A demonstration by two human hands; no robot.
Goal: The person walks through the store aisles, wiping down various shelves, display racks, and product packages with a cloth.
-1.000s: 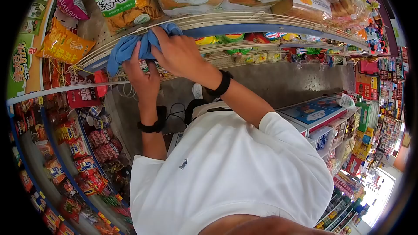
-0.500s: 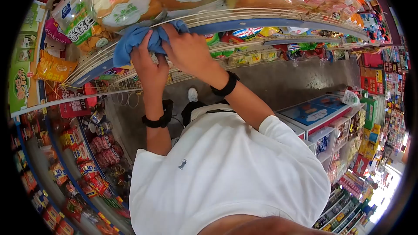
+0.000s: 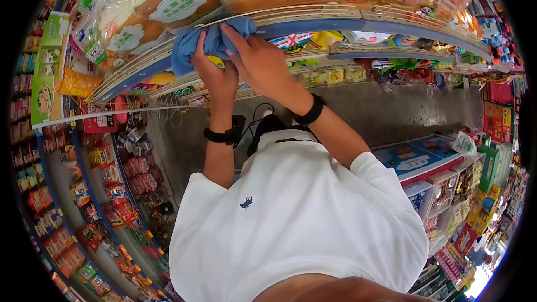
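A crumpled blue cloth is draped over the wire rim and blue front edge of the top shelf. My left hand is closed on its lower part, fingers pointing up. Just to the right, my right hand grips the cloth's right end, thumb and fingers pressed into it. Behind the rim lie packaged bread loaves with white labels, close to the cloth.
Below the top shelf, a lower shelf holds colourful snack packets. Racks of packets stand at the left. A blue-topped chest and stacked bins are at the right. An orange packet sits at the shelf's left end.
Both hands and the cloth have moved right along the shelf edge, relative to the goods. The view has shifted too, with more of the bread at the right showing. Both hands keep their hold.
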